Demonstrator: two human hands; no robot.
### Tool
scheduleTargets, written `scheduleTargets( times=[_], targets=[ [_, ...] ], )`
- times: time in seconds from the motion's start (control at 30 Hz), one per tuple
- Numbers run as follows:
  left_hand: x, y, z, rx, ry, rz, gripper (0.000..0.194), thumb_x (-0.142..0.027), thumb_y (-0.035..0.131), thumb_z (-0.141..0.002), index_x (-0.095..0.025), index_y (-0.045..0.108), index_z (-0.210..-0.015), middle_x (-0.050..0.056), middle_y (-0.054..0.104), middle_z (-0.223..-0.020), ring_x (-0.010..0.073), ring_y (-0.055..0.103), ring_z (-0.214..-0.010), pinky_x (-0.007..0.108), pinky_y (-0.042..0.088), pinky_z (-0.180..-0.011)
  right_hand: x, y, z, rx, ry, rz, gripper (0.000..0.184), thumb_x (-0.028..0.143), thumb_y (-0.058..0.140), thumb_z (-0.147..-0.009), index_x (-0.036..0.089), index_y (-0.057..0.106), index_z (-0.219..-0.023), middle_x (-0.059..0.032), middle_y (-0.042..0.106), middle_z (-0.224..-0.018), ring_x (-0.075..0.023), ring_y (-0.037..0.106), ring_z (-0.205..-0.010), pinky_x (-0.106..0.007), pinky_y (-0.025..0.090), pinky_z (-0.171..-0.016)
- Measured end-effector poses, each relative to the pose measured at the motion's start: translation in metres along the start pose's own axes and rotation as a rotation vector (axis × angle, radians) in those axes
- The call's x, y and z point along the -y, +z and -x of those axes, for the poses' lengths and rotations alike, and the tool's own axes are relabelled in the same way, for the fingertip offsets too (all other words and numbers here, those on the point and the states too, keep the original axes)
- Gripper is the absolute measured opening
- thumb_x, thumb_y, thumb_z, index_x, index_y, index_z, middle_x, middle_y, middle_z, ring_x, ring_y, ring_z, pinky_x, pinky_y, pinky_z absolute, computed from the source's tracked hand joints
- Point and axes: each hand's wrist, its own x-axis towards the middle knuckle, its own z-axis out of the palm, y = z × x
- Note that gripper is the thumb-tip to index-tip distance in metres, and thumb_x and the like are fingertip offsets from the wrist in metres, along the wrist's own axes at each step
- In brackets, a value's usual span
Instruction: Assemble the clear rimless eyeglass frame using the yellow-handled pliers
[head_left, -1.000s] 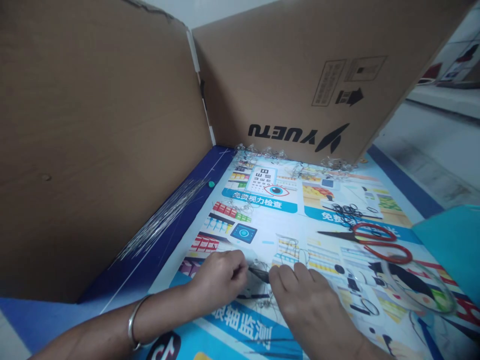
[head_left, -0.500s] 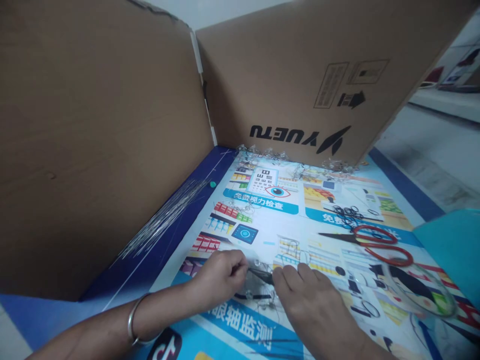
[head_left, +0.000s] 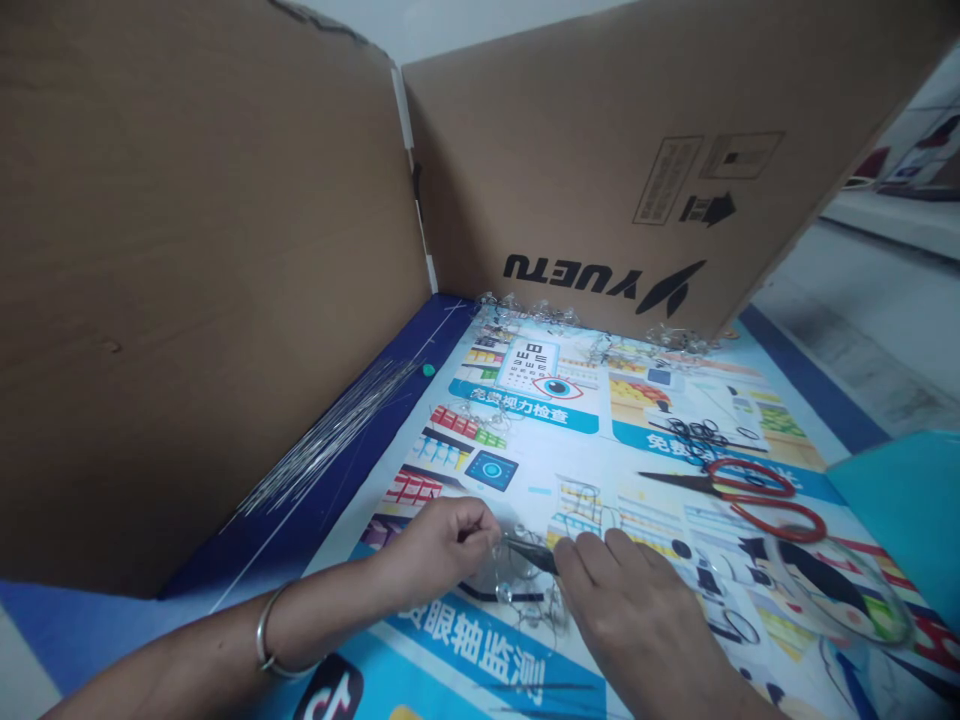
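My left hand (head_left: 439,548) is closed in a pinch on a thin wire piece with clear beads (head_left: 504,590) at the near middle of the printed poster mat (head_left: 525,440). A silver bangle sits on that wrist. My right hand (head_left: 637,625) is closed round a small dark pointed tool (head_left: 529,551), whose tip meets the wire between the two hands. What the wire is shaped into is too small to make out.
Red-handled scissors (head_left: 739,487) and several black rubber rings (head_left: 701,432) lie at the right. A bundle of thin metal wires (head_left: 330,435) rests along the left cardboard wall (head_left: 187,280). Clear beaded pieces (head_left: 540,312) line the back cardboard wall (head_left: 600,150). A clear lid (head_left: 840,580) and a teal object (head_left: 900,490) are at the right.
Both hands stay together over the wire piece. They and the tool have shifted slightly to the right, and the view has drifted a little.
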Motion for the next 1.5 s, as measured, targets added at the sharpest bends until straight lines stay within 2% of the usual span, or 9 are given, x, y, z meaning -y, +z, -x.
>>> scheduleTargets(
  times=[0.13,0.3,0.43,0.77,0.9,1.03,1.23,1.5],
  targets=[
    [-0.003,-0.001,0.001,-0.041,0.041,-0.076,0.009,-0.011,0.043,-0.068,-0.015,0.045,-0.06,-0.006,0.038,-0.055,0.0073,0.032,-0.053,0.017,0.026,-0.049,-0.001,0.001,-0.002,0.014,0.006,0.022,0.014,0.008,0.049,-0.074,0.017,0.059,-0.079,-0.0037,0.049,-0.064,-0.0201,0.04,-0.062,-0.034,0.026,-0.058],
    [-0.008,0.0,0.004,-0.108,0.119,-0.258,0.01,-0.008,0.043,-0.068,-0.015,0.047,-0.061,-0.005,0.043,-0.056,0.0084,0.038,-0.056,0.018,0.029,-0.052,-0.001,0.006,-0.001,0.0,-0.002,0.005,0.011,0.012,0.05,-0.077,0.017,0.06,-0.08,-0.0039,0.049,-0.065,-0.0204,0.042,-0.063,-0.034,0.027,-0.059],
    [-0.008,0.001,0.006,-0.141,0.173,-0.351,0.011,-0.01,0.044,-0.072,-0.015,0.049,-0.063,-0.004,0.047,-0.057,0.0085,0.042,-0.055,0.018,0.03,-0.052,0.0,0.004,-0.001,0.018,-0.023,0.056,0.016,0.01,0.05,-0.075,0.014,0.061,-0.086,-0.0049,0.051,-0.068,-0.0208,0.043,-0.065,-0.034,0.029,-0.06],
    [-0.005,0.008,0.008,-0.212,0.262,-0.528,0.012,-0.009,0.046,-0.073,-0.015,0.05,-0.064,-0.004,0.047,-0.054,0.0078,0.043,-0.051,0.018,0.029,-0.05,0.008,-0.003,-0.009,0.013,-0.04,0.13,0.018,0.008,0.051,-0.067,0.013,0.061,-0.082,-0.0057,0.05,-0.065,-0.0214,0.043,-0.061,-0.035,0.028,-0.055],
    [-0.002,0.009,0.008,-0.206,0.275,-0.592,0.013,-0.009,0.045,-0.074,-0.016,0.049,-0.064,-0.004,0.047,-0.054,0.0082,0.043,-0.05,0.018,0.029,-0.049,0.009,-0.003,-0.007,0.025,-0.063,0.146,0.02,0.008,0.053,-0.066,0.014,0.06,-0.083,-0.0048,0.051,-0.066,-0.0204,0.043,-0.06,-0.034,0.027,-0.055],
    [-0.001,0.006,0.008,-0.144,0.301,-0.659,0.013,-0.008,0.042,-0.076,-0.017,0.049,-0.068,-0.002,0.05,-0.059,0.0099,0.045,-0.054,0.02,0.03,-0.051,0.009,-0.004,-0.007,0.043,-0.037,0.115,0.021,0.006,0.055,-0.061,0.016,0.059,-0.079,-0.0039,0.052,-0.065,-0.0192,0.042,-0.059,-0.034,0.027,-0.054],
    [-0.001,0.002,0.009,-0.093,0.318,-0.603,0.014,-0.008,0.041,-0.077,-0.017,0.046,-0.067,-0.002,0.051,-0.061,0.0102,0.045,-0.056,0.02,0.03,-0.052,0.007,-0.003,-0.005,0.023,-0.013,0.045,0.023,0.003,0.053,-0.061,0.016,0.057,-0.079,-0.0033,0.052,-0.064,-0.019,0.042,-0.059,-0.033,0.027,-0.055],
    [-0.009,0.0,0.014,-0.039,0.228,-0.416,0.014,-0.012,0.042,-0.078,-0.016,0.046,-0.065,-0.003,0.049,-0.06,0.009,0.042,-0.056,0.018,0.029,-0.052,0.001,0.005,0.006,0.009,0.036,-0.138,0.006,0.015,0.053,-0.079,0.018,0.057,-0.083,-0.0015,0.054,-0.068,-0.0191,0.045,-0.064,-0.032,0.028,-0.06]
  ],
)
